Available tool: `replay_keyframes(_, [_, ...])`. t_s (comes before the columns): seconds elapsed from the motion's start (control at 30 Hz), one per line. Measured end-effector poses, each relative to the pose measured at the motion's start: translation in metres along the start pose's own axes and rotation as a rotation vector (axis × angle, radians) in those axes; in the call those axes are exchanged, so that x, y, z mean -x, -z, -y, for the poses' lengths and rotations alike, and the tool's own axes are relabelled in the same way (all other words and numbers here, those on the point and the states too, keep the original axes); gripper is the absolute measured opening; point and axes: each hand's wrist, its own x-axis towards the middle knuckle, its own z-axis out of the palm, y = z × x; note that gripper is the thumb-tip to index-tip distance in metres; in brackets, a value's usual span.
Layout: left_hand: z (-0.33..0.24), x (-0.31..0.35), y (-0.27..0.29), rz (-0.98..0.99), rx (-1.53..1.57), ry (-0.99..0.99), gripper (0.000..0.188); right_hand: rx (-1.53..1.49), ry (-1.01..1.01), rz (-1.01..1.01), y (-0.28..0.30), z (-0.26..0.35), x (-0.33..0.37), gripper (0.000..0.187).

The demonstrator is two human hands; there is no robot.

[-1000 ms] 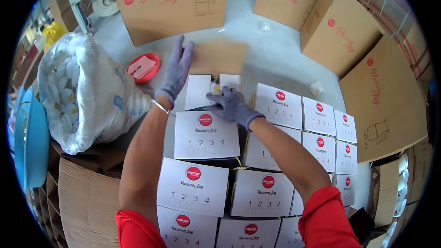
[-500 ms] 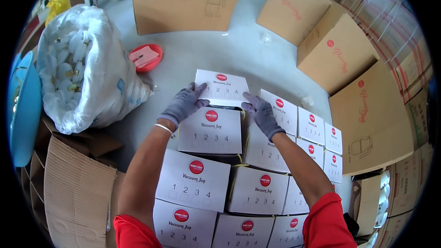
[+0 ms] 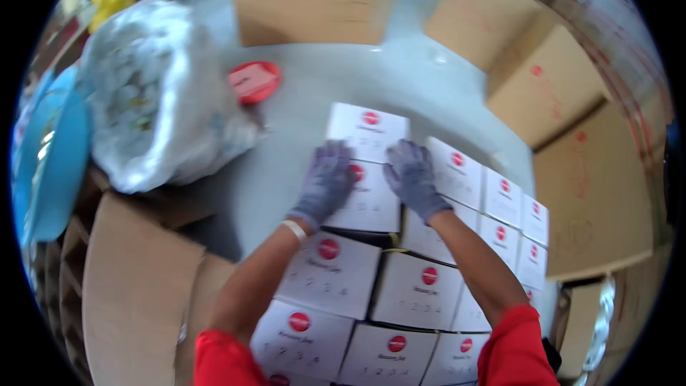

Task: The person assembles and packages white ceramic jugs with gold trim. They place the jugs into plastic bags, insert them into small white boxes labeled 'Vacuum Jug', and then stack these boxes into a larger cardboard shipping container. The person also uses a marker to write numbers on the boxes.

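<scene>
- A view from above of two gloved hands at work on rows of small white boxes with red round marks, set on a grey floor.
- The left hand (image 3: pixel 327 180), in a grey glove, lies flat in the centre of the frame, its fingers (image 3: pixel 334 154) pressed together and pointing up the frame, resting on the left edge of a white box (image 3: pixel 361 200).
- The right hand (image 3: pixel 413 177), also gloved, lies flat just right of it, fingers (image 3: pixel 409 151) together, on the same box's right edge.
- The fingertips of both hands touch the near edge of the top white box (image 3: pixel 368 130), which sits just above centre, at the far end of the row.
- More white boxes (image 3: pixel 418 289) fill the lower centre and right.
- A clear plastic bag (image 3: pixel 153 111) bulges at upper left, a red lid (image 3: pixel 255 81) beside it.
- Brown cartons (image 3: pixel 550 93) stand along the top and right.
</scene>
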Motion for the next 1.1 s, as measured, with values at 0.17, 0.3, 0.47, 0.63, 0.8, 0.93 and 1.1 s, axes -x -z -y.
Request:
replay_keyframes(0.17, [0.026, 0.013, 0.005, 0.166, 0.126, 0.127, 0.061, -0.193, 0.014, -0.056, -0.035, 0.083, 0.013, 0.064])
replay_keyframes(0.3, [-0.009, 0.025, 0.091, 0.227, 0.153, 0.053, 0.049, -0.095, -0.083, 0.089, -0.023, 0.067, 0.025, 0.069])
replay_keyframes(0.47, [0.034, 0.095, 0.268, -0.449, 0.230, 0.010, 0.031, -0.079, -0.426, 0.163, -0.027, 0.098, 0.044, 0.076])
replay_keyframes(0.63, [0.103, 0.211, 0.437, -0.721, -0.131, 0.254, 0.032, -0.160, -0.291, 0.140, 0.043, 0.155, 0.061, 0.079])
replay_keyframes(0.8, [0.143, 0.254, 0.490, -0.532, -0.609, 0.508, 0.050, -0.127, 0.002, -0.006, 0.064, 0.246, 0.139, 0.074])
replay_keyframes(0.93, [0.161, 0.265, 0.492, -0.392, -0.632, 0.486, 0.043, -0.340, 0.016, 0.012, 0.079, 0.245, 0.130, 0.071])
replay_keyframes(1.1, [0.179, 0.279, 0.498, -0.422, -0.549, 0.350, 0.025, -0.487, 0.172, 0.239, 0.103, 0.226, 0.126, 0.078])
